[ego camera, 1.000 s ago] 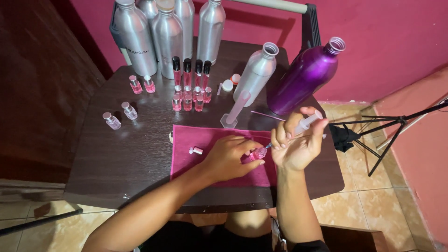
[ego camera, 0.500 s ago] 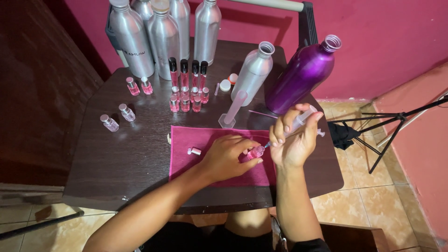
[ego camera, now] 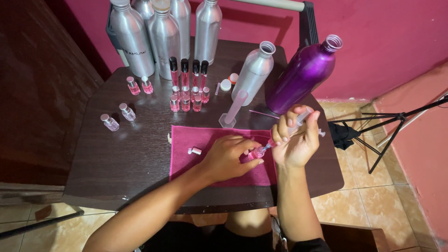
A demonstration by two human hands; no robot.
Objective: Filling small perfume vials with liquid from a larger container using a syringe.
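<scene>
Seen from the head camera: the left hand point(ego camera: 227, 157) pinches a small pink glass vial point(ego camera: 256, 153) upright on a magenta cloth point(ego camera: 186, 154) spread over the dark wooden table point(ego camera: 126, 154) — fingers closed round it. The right hand point(ego camera: 295, 142) grips a clear plastic syringe point(ego camera: 298, 119) — tip at the vial's mouth.

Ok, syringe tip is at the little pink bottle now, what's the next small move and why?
Probably press the plunger slowly. The right hand holds the syringe with its tip at the mouth of the small pink bottle, which the left hand steadies on the pink cloth.
</scene>
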